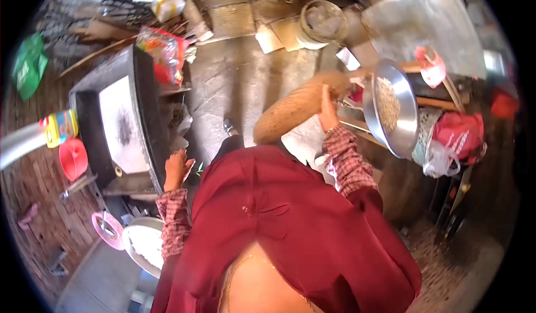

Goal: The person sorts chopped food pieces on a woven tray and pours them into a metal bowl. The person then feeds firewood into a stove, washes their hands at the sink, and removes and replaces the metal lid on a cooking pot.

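Note:
My right hand holds a round, shallow brown woven basket by its rim, and the basket is tilted almost on edge. Just to the right of it, a wide steel bowl contains pale grains. My left hand hangs beside the dark-framed box with a white panel, its fingers curled; whether anything is in them cannot be made out.
A bucket and cardboard lie ahead on the floor. Red bags are at the right. At the left are a red scoop-like container, a pink basket and a bowl of white material.

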